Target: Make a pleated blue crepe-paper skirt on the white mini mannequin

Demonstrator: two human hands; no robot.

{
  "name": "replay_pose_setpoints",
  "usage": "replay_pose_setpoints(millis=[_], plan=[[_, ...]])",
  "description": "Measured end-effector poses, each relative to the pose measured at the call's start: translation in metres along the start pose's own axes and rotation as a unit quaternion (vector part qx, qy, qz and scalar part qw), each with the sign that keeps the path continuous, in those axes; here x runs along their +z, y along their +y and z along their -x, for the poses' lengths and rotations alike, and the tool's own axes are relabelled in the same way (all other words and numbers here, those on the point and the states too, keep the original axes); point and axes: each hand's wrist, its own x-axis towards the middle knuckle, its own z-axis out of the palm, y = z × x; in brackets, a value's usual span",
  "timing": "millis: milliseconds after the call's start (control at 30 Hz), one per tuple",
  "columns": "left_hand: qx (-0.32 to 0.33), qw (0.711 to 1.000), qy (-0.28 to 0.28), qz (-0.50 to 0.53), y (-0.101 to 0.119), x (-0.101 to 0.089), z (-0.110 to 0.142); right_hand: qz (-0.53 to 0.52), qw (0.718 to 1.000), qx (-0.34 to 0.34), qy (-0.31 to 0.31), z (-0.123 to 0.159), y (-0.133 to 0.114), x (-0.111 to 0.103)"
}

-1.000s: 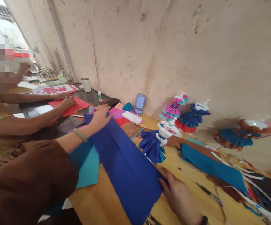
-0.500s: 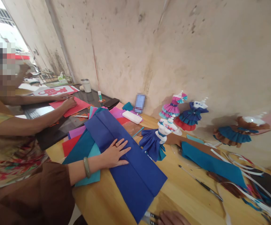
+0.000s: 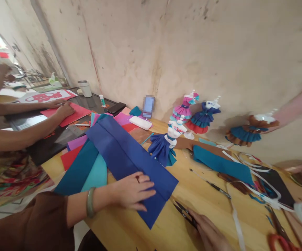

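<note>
1. A left hand [image 3: 134, 191] lies flat, fingers spread, on a long piece of blue cloth [image 3: 122, 148] across a wooden table [image 3: 164, 235]; a green bracelet [image 3: 90, 203] circles the wrist and a dark ring [image 3: 137, 179] shows on one finger.
2. A right hand [image 3: 210, 228], partly cut off by the lower edge of the view, grips a pair of black scissors [image 3: 186, 214], the blades pointing toward the blue cloth's near end and just beside it.
3. The blue cloth's far end overlaps a teal cloth [image 3: 75, 174] and a turquoise cloth [image 3: 98, 170], with a red cloth [image 3: 70, 158] beyond them.
4. A small dress form [image 3: 175, 129] in a blue skirt stands just beside the cloth's far long edge, with more dressed forms behind it along the stained wall [image 3: 193, 45].
5. To the right, a pen [image 3: 220, 190] rests near a teal strip [image 3: 221, 164], while orange-handled scissors [image 3: 279, 240] lie at the table's near corner.
6. At left, a co-worker's hands [image 3: 66, 110] rest on red paper [image 3: 80, 112] near a cup [image 3: 86, 90] and a glue stick [image 3: 102, 101].
</note>
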Motion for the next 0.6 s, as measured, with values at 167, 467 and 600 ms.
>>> replay_pose_setpoints(millis=[167,467,600], plan=[[0.067,0.997,-0.006,0.023,0.033,0.006,-0.014,-0.138,0.965,0.218,-0.043,-0.018,-0.031,-0.007],[0.057,0.996,0.071,-0.007,0.031,0.016,-0.011,-0.272,0.909,0.293,-0.115,-0.027,-0.049,-0.004],[0.062,0.994,0.091,-0.004,0.032,0.012,-0.013,-0.292,0.863,0.378,-0.167,-0.035,-0.058,0.003]])
